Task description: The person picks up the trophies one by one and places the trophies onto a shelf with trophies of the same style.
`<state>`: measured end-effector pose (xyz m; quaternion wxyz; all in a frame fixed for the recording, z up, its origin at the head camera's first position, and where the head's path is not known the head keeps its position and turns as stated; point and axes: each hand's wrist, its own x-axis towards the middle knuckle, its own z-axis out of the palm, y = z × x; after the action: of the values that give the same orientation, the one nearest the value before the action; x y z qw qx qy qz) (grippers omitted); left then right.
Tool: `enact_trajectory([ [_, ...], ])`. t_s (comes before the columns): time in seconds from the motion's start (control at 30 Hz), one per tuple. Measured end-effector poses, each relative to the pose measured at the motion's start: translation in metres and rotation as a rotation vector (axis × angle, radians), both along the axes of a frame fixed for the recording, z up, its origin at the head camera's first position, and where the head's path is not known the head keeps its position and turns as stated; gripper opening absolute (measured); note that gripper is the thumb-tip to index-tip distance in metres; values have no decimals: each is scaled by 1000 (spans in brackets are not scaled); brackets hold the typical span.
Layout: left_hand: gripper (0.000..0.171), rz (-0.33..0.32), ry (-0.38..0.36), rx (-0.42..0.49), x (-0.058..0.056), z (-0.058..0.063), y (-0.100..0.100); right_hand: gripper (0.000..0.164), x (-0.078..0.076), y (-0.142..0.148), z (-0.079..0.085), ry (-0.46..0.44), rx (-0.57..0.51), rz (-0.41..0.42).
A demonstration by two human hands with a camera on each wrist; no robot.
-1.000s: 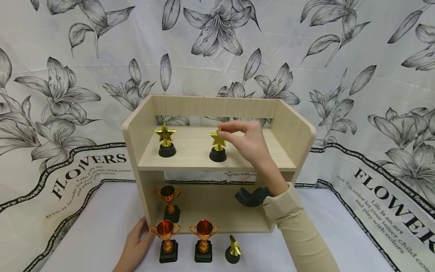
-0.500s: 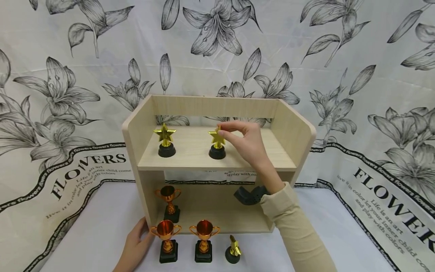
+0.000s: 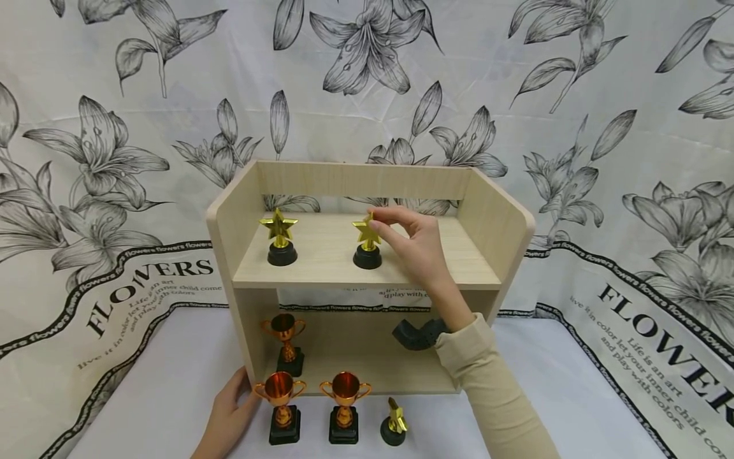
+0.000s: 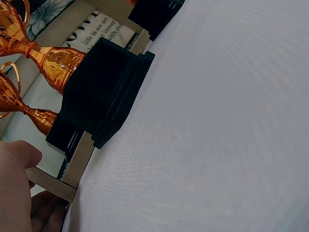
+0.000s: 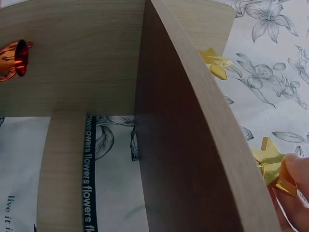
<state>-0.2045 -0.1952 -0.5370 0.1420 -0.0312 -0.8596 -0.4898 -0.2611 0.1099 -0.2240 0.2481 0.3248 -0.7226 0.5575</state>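
Observation:
On the upper board of a wooden shelf point(image 3: 321, 274), my right hand point(image 3: 415, 245) pinches a gold star trophy point(image 3: 367, 239) by one point of its star. Its round black base appears to rest on the board. The right wrist view also shows that gold star point(image 5: 271, 162) between thumb and fingers. My left hand point(image 3: 229, 411) is at the shelf's lower left side. In the left wrist view, thumb and fingers of this hand point(image 4: 21, 188) grip the edge of the side panel point(image 4: 50, 183) from both sides. A second star trophy point(image 3: 281, 237) stands upright at the upper left.
One bronze cup trophy point(image 3: 288, 344) stands on the lower board at left. In front of the shelf are two more cup trophies, a left one point(image 3: 283, 408) and a middle one point(image 3: 344, 408), plus a star trophy point(image 3: 394, 422) turned sideways. A dark wrist mount point(image 3: 418, 335) sits under my right forearm.
The pinched star trophy has shifted slightly back on the upper board. My right wrist and sleeve have swung a little to the left. My left hand has stayed in place.

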Motion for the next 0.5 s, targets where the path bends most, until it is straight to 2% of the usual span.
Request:
enact_trajectory([
  [0.5, 50, 12, 22, -13, -1, -2, 0, 22, 1, 0, 0, -26, 21, -27],
])
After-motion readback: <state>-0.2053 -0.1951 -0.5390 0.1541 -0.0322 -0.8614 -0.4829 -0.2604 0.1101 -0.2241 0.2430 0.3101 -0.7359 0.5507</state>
